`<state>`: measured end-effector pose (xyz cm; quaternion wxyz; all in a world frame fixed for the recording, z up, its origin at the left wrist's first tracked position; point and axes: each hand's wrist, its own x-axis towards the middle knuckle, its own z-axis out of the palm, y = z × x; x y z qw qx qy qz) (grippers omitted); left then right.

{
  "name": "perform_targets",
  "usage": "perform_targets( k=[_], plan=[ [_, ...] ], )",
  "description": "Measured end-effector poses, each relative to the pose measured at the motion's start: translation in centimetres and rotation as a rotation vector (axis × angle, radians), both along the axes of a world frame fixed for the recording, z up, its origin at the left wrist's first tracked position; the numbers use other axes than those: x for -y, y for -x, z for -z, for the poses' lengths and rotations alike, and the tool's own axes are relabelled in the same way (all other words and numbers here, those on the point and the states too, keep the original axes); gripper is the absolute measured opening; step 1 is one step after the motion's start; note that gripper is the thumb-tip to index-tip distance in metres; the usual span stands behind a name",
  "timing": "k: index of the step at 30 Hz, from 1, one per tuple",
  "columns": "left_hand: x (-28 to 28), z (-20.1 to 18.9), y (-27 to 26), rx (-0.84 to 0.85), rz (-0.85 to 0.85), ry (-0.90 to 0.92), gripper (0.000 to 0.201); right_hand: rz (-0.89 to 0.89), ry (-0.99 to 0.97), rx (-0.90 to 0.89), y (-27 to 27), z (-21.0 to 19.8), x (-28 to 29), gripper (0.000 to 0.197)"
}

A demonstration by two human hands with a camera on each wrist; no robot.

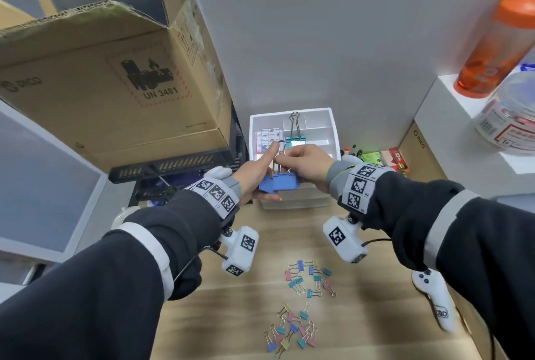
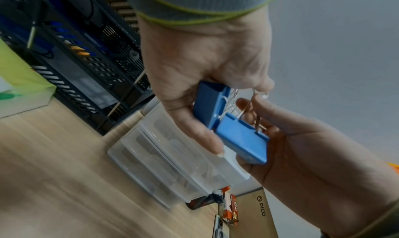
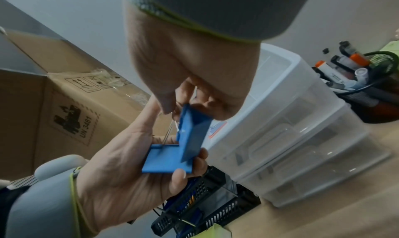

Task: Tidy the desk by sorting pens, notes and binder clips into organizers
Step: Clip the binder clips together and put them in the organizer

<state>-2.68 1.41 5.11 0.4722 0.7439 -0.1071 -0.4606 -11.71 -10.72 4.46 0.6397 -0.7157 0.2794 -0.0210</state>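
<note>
I hold two large blue binder clips (image 1: pixel 279 183) in the air in front of a white drawer organizer (image 1: pixel 334 130). One clip (image 3: pixel 166 158) lies flat in my left hand (image 1: pixel 260 177), whose fingers curl round it. My right hand (image 1: pixel 299 160) pinches the wire handles of the other clip (image 3: pixel 192 134), which stands on edge against the first. The organizer's top tray holds sticky note packs (image 1: pixel 267 139) and a teal binder clip (image 1: pixel 293 141) with its handles up. Several small coloured binder clips (image 1: pixel 309 278) lie scattered on the wooden desk near me.
A large cardboard box (image 1: pixel 115 84) sits on a black mesh crate (image 1: pixel 173 168) at the left. A white controller (image 1: pixel 434 301) lies at the right edge. An orange bottle (image 1: pixel 492 41) and a jar (image 1: pixel 509 116) stand on a shelf. A black mesh pen holder (image 3: pixel 371 91) stands beside the organizer.
</note>
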Motion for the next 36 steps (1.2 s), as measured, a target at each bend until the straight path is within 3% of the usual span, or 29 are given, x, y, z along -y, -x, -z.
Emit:
perform_targets(
  k=[4, 7, 11, 15, 18, 23, 27, 36],
  plan=[
    [-0.5, 0.4, 0.4, -0.024, -0.033, 0.02, 0.075, 0.013, -0.055, 0.059, 0.9, 0.4, -0.4, 0.018],
    [-0.6, 0.6, 0.7, -0.05, 0.005, 0.056, 0.064, 0.026, -0.064, 0.044, 1.3, 0.5, -0.5, 0.014],
    [-0.4, 0.5, 1.3, -0.114, 0.093, 0.125, 0.055, 0.111, -0.143, -0.003, 1.4, 0.8, 0.0, 0.029],
    [-0.5, 0.6, 1.4, -0.08, 0.139, 0.138, 0.027, 0.192, -0.156, 0.009, 1.7, 1.2, 0.7, 0.045],
    [-0.3, 0.6, 1.3, -0.043, 0.151, 0.131, 0.008, 0.257, -0.123, -0.053, 1.7, 1.3, 1.7, 0.046],
    [-0.1, 0.7, 1.0, -0.027, 0.216, 0.131, 0.014, 0.156, -0.14, -0.161, 1.6, 0.8, 2.1, 0.05],
    [0.2, 1.3, 1.0, -0.011, 0.195, 0.101, 0.013, 0.128, -0.079, -0.084, 1.1, 0.9, 2.3, 0.018],
    [0.9, 1.9, 0.0, -0.027, 0.125, 0.105, 0.018, 0.193, -0.217, 0.021, 0.2, 0.5, 2.4, 0.016]
  ],
)
